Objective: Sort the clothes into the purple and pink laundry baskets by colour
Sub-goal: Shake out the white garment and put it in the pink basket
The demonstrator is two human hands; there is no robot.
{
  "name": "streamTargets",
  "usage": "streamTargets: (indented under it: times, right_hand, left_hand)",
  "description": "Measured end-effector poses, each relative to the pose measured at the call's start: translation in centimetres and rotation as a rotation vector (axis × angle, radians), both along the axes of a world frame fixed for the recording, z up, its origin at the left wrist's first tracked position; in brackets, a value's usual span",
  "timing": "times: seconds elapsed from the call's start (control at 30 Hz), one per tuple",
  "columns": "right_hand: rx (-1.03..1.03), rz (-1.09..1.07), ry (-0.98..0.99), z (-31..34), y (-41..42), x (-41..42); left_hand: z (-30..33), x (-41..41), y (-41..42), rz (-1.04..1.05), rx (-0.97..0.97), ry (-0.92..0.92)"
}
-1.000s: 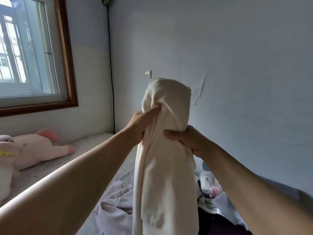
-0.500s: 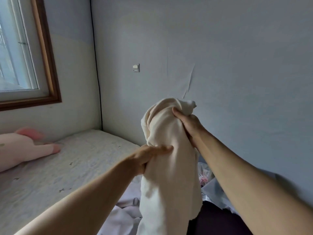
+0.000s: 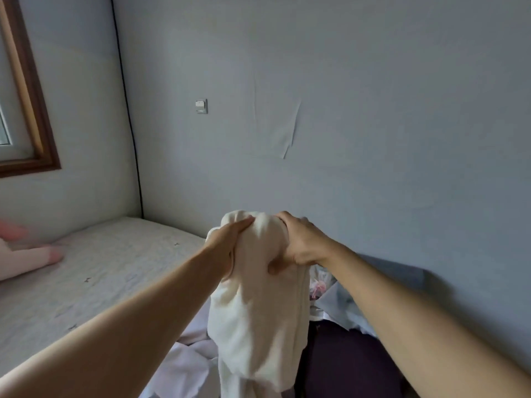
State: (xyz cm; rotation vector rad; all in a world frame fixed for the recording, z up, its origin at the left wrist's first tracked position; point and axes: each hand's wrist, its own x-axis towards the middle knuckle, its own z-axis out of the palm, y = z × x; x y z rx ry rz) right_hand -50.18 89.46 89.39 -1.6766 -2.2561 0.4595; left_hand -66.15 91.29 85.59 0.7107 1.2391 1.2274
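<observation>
Cream garment: a soft cream-white cloth garment (image 3: 255, 317) hangs bunched in the air in front of the grey wall, its top gathered into a rounded lump between both hands and its lower part falling out of the bottom of the view.
Left hand: the left hand (image 3: 227, 245) grips the garment's upper left side, the thumb lying along the top of the bunch and the other fingers hidden behind the cloth.
Right hand: the right hand (image 3: 298, 242) clamps the garment's upper right side, fingers curled over the top and the thumb pressed into the front of the cloth.
Hands together: the two hands sit close at the same height, with only the gathered top of the garment between them.
Clothes pile: below the garment lie a pale lilac-white crumpled cloth (image 3: 186, 366) to its left, a dark purple-black garment (image 3: 344, 366) to its right, and light blue and patterned white pieces (image 3: 333, 300) behind that, against the wall.
Mattress: a pale grey quilted mattress (image 3: 94, 271) stretches to the left of the garment.
Plush toy: a pink soft toy (image 3: 28, 257), blurred, lies on the mattress far left of the garment.
Wall: a small white wall switch (image 3: 201, 106) sits above and left of the garment; a brown wooden window frame (image 3: 34, 116) is at the far left.
Baskets: cannot tell where they stand.
</observation>
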Motion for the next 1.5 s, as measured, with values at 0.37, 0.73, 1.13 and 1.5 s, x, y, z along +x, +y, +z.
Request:
streamTargets:
  times: [0.37,0.73,1.13,1.5]
  right_hand:
    - [0.381,-0.099,-0.128,-3.5,-2.6,3.5]
    - [0.164,-0.345,-0.094,-4.7,-1.8,15.9]
    - [0.059,-0.453,-0.177,-9.3,-4.0,33.4]
    - [-0.053,-0.723,-0.173,-12.9,-10.0,47.8]
  left_hand:
    - [0.7,6.0,-2.0,-0.267,-0.007,-0.009]
    - [-1.7,15.9,-0.7,-0.513,0.656,1.522]
    - [-5.6,34.8,0.1,-0.688,0.905,1.658]
    - [-10.6,51.8,-1.8,-0.870,1.129,1.550]
